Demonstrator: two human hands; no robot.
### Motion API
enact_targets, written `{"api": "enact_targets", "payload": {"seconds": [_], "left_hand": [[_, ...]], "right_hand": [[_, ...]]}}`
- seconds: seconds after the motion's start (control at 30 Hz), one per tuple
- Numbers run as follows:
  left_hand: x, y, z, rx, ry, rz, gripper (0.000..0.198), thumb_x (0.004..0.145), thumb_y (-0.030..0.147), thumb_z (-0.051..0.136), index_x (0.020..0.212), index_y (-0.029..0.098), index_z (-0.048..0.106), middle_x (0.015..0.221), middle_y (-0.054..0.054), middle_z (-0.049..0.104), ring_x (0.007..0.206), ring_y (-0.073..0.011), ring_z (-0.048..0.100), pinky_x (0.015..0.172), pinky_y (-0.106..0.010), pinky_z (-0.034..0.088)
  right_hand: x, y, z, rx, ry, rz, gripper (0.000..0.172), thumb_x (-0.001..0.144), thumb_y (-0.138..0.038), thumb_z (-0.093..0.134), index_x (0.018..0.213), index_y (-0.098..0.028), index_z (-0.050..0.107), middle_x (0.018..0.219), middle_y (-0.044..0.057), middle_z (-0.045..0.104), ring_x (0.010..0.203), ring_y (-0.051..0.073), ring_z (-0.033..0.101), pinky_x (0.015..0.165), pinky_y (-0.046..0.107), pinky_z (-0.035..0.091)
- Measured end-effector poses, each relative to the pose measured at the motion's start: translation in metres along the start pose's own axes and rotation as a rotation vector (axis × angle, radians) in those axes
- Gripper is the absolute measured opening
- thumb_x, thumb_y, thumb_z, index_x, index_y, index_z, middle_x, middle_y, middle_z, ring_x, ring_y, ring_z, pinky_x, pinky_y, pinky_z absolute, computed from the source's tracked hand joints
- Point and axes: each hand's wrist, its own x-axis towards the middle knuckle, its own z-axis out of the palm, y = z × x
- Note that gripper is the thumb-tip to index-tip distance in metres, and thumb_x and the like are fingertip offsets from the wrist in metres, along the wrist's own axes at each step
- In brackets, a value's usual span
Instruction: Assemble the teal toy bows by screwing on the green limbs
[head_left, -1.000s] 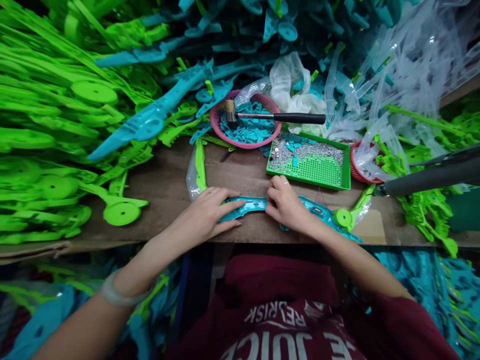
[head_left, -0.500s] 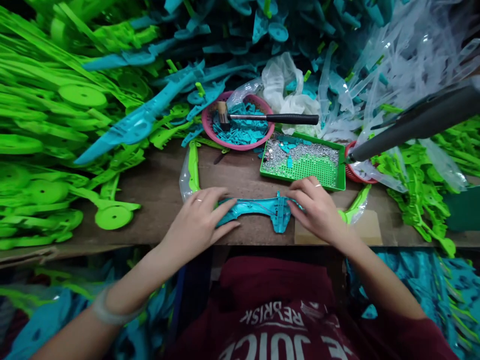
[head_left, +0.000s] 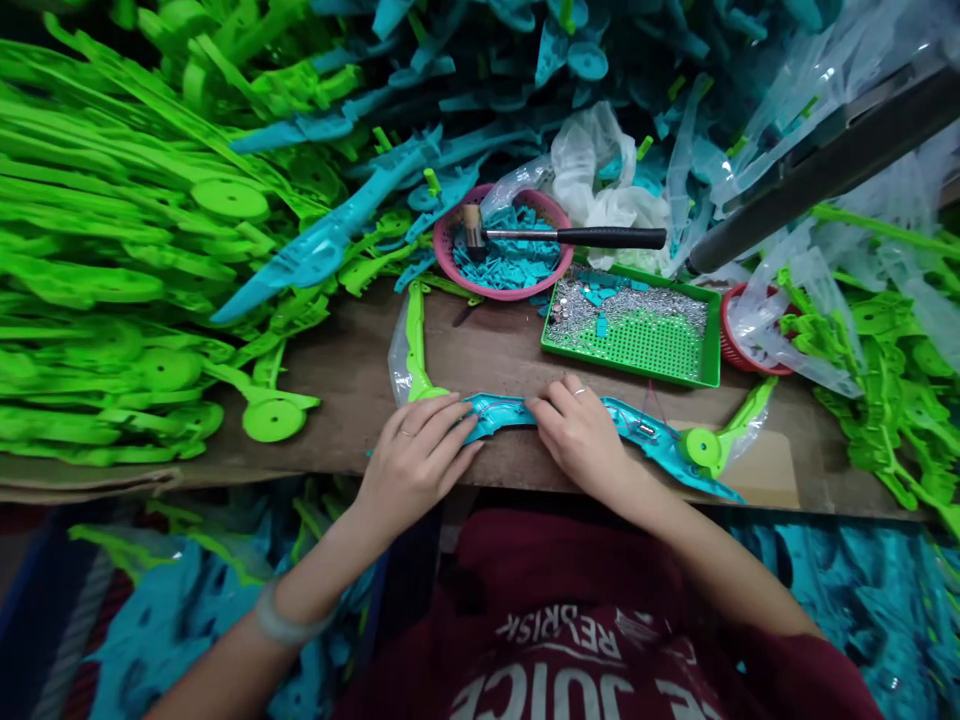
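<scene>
A long, curved blue plastic shell (head_left: 501, 410) lies on the table with its hollow inside up. Thin wires run inside it, and a small metallic part (head_left: 643, 430) sits in its right half. My left hand (head_left: 420, 448) grips the shell's left portion, fingers over it and thumb at the near side. Around its middle, my right hand (head_left: 579, 432) has its fingers bent and pressed together, covering that section. A green arm with a round disc (head_left: 703, 450) rests at the shell's right end. Another green arm (head_left: 417, 345), partly in clear plastic, stands out at the left end.
Behind the shell are a green tray (head_left: 637, 355) of small metal pieces and a pink basket (head_left: 501, 290) of blue pieces. A hammer (head_left: 574, 237) lies across that basket. Green parts (head_left: 112, 250) pile up at left; a dark bar (head_left: 825, 165) slants in at right.
My right hand has moved left along the shell to its middle, uncovering the right half and the green disc. My left hand stays at the left portion. The view has shifted slightly.
</scene>
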Motion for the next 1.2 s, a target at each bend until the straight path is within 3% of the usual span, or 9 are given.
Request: {"api": "enact_targets", "payload": {"seconds": [0.27, 0.43, 0.63, 0.77, 1.0, 1.2], "left_hand": [[-0.004, 0.002, 0.006, -0.040, 0.017, -0.054, 0.035, 0.094, 0.019, 0.060, 0.128, 0.021, 0.063, 0.112, -0.008, 0.076, 0.112, -0.0271, 0.065, 0.096, -0.045, 0.049], [-0.004, 0.002, 0.006, -0.011, 0.047, -0.021, 0.029, 0.093, 0.016, 0.060, 0.121, 0.021, 0.066, 0.109, -0.006, 0.076, 0.112, -0.0262, 0.066, 0.093, -0.044, 0.052], [-0.004, 0.001, 0.008, 0.035, 0.065, 0.024, 0.022, 0.092, 0.014, 0.061, 0.113, 0.019, 0.068, 0.107, -0.007, 0.076, 0.110, -0.0268, 0.066, 0.090, -0.043, 0.053], [-0.005, 0.003, 0.009, 0.024, 0.091, 0.015, 0.023, 0.092, 0.013, 0.060, 0.114, 0.017, 0.067, 0.105, -0.009, 0.076, 0.111, -0.0267, 0.065, 0.091, -0.043, 0.053], [-0.003, 0.009, 0.011, 0.062, 0.105, -0.011, 0.025, 0.090, 0.011, 0.063, 0.114, 0.008, 0.063, 0.102, -0.013, 0.074, 0.110, -0.0288, 0.064, 0.092, -0.044, 0.054], [-0.003, 0.011, 0.013, 0.072, 0.119, -0.021, 0.026, 0.089, 0.013, 0.065, 0.114, 0.005, 0.063, 0.101, -0.014, 0.074, 0.108, -0.0294, 0.064, 0.092, -0.044, 0.052]], "right_hand": [[0.006, -0.007, 0.001, 0.045, -0.022, -0.058, 0.027, 0.103, -0.018, 0.040, 0.112, -0.016, 0.065, 0.091, 0.009, 0.062, 0.083, 0.020, 0.052, 0.070, 0.032, 0.041], [0.020, -0.013, 0.001, 0.101, -0.067, -0.066, 0.024, 0.102, -0.019, 0.044, 0.116, -0.015, 0.063, 0.088, 0.008, 0.061, 0.084, 0.021, 0.053, 0.068, 0.032, 0.040], [0.042, -0.019, 0.005, 0.125, -0.181, -0.034, 0.021, 0.103, -0.019, 0.044, 0.094, -0.018, 0.063, 0.094, 0.007, 0.060, 0.084, 0.018, 0.052, 0.067, 0.030, 0.035], [0.046, -0.019, 0.006, 0.103, -0.214, -0.011, 0.020, 0.103, -0.019, 0.044, 0.094, -0.017, 0.061, 0.095, 0.008, 0.059, 0.082, 0.018, 0.051, 0.065, 0.031, 0.032], [0.038, -0.011, 0.007, 0.037, -0.163, -0.168, 0.020, 0.103, -0.019, 0.043, 0.097, -0.021, 0.062, 0.094, 0.005, 0.057, 0.089, 0.020, 0.048, 0.062, 0.031, 0.031], [0.039, -0.009, -0.001, -0.083, -0.218, -0.237, 0.023, 0.103, -0.021, 0.043, 0.111, -0.018, 0.064, 0.101, 0.010, 0.057, 0.097, 0.022, 0.049, 0.062, 0.030, 0.035]]}}
